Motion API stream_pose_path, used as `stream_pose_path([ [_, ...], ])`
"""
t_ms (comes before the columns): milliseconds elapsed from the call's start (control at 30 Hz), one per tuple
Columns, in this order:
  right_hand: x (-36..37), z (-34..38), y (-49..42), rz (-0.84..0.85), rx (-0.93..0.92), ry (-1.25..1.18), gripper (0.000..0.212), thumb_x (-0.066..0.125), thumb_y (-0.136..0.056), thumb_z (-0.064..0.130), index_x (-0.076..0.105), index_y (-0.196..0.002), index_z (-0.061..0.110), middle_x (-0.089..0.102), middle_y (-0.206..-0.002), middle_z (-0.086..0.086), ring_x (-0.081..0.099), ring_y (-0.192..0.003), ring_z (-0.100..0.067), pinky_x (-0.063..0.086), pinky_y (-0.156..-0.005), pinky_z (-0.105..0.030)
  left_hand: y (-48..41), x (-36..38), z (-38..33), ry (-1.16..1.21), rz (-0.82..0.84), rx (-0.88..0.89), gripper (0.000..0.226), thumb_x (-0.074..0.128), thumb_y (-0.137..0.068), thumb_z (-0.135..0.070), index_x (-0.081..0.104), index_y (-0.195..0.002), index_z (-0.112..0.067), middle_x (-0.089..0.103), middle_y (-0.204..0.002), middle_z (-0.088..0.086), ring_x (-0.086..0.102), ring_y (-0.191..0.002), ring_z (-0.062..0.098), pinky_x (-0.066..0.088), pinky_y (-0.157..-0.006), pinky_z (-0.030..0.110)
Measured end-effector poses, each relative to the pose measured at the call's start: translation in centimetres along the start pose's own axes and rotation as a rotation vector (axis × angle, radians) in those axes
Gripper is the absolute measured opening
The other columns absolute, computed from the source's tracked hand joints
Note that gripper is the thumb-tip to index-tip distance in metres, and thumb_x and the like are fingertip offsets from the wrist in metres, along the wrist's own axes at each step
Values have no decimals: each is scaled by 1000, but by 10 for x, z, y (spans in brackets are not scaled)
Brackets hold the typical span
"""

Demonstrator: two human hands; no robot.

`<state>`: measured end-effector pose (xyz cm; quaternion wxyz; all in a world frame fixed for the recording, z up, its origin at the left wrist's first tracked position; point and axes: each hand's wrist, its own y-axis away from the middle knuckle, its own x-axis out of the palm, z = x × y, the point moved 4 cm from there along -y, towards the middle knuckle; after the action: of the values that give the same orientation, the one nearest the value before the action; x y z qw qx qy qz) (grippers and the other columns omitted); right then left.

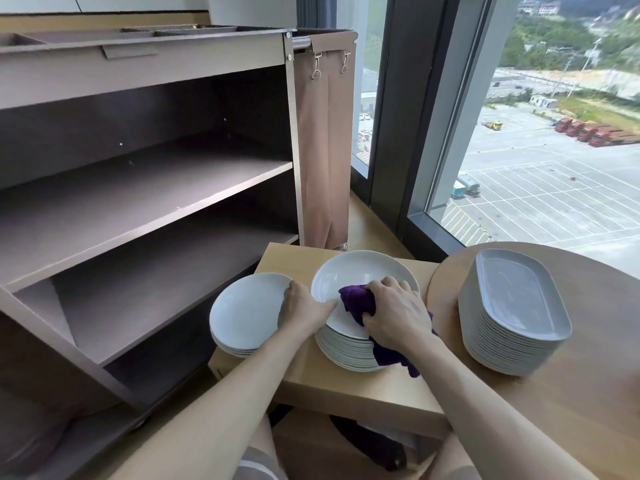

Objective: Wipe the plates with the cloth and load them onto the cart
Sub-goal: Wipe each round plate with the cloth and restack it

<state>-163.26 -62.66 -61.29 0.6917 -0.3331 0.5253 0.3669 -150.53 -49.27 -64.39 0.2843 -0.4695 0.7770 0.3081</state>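
A tall stack of round white plates point(346, 351) stands on a small wooden table point(363, 389). Its top plate point(360, 271) is tilted up, and my left hand point(304, 308) grips its left rim. My right hand point(394, 311) holds a bunched purple cloth point(358, 301) pressed against that plate's face, with the cloth's tail hanging over the stack. A shorter stack of round plates point(246, 313) sits to the left. The grey cart point(145, 188) stands at left with bare shelves.
A stack of grey oval platters point(512, 313) rests on a round wooden table point(588, 393) at right. A brown cloth bag point(325, 143) hangs from the cart's right end. Floor-length windows point(536, 133) run behind the tables.
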Motion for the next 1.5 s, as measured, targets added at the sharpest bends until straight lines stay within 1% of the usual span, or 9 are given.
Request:
stream_pose_path([
  [100, -1, 2, 0, -9, 2, 3, 41, 60, -94, 42, 58, -132, 27, 60, -125, 0, 53, -111, -24, 44, -95, -39, -5, -2, -5, -72, 26, -51, 78, 81, -78, -49, 46, -129, -3, 58, -128, 11, 59, -117, 33, 54, -91, 41],
  [300, -1, 1, 2, -16, -7, -20, 38, 59, -93, 39, 58, -129, 26, 58, -123, -1, 50, -110, -25, 43, -94, -39, -15, -4, -10, -188, 102, -77, 55, 81, -81, -39, 52, -114, -6, 63, -119, 11, 61, -101, 30, 48, -74, 32],
  [433, 0, -1, 3, -33, -7, -38, 38, 59, -93, 39, 58, -128, 26, 58, -122, 0, 50, -109, -25, 42, -93, -38, -15, -1, -9, -113, 78, -80, 72, 80, -83, -35, 42, -134, -1, 59, -127, 14, 59, -112, 33, 47, -79, 34],
  [800, 2, -3, 0, -51, -21, -89, 40, 60, -92, 39, 59, -130, 27, 59, -119, 1, 50, -106, -23, 43, -92, -38, -15, 1, -8, -169, -1, -47, 67, 76, -85, -32, 53, -129, 13, 61, -129, 26, 61, -115, 42, 53, -90, 48],
  [967, 4, -1, -1, -56, -28, -98, 39, 61, -91, 36, 60, -129, 25, 58, -119, 0, 50, -105, -23, 43, -89, -38, -14, -2, -13, -178, -11, -34, 45, 73, -89, -31, 63, -109, 8, 67, -111, 22, 66, -101, 38, 40, -58, 34],
  [1133, 5, -3, -1, -59, -25, -133, 39, 60, -90, 34, 60, -128, 25, 57, -116, 1, 49, -104, -24, 42, -88, -38, -11, -10, -14, -184, -19, 8, 29, 67, -91, -32, 53, -105, -11, 63, -106, 10, 62, -97, 32, 41, -68, 34],
  [1267, 3, -4, -1, -96, -29, -201, 39, 60, -91, 34, 60, -129, 24, 58, -119, 1, 48, -102, -23, 45, -89, -39, -7, -17, -15, -88, -36, 85, 17, 52, -94, -26, 38, -88, -19, 65, -74, 2, 72, -64, 24, 52, -64, 39],
  [1333, 2, -1, 0, -124, -43, -212, 40, 61, -91, 34, 59, -129, 25, 58, -122, 1, 48, -104, -23, 45, -91, -39, -4, -19, -17, -13, -23, 112, 14, 49, -97, -23, 37, -91, -19, 66, -74, 4, 72, -56, 23, 53, -59, 38],
  [1500, -4, 8, 6, -218, -84, -218, 40, 64, -90, 34, 60, -128, 25, 58, -128, 2, 50, -111, -24, 44, -95, -38, 4, -33, -11, 46, -178, 220, 18, 48, -99, -18, 35, -87, -22, 52, -72, 0, 56, -59, 20, 36, -51, 33],
])
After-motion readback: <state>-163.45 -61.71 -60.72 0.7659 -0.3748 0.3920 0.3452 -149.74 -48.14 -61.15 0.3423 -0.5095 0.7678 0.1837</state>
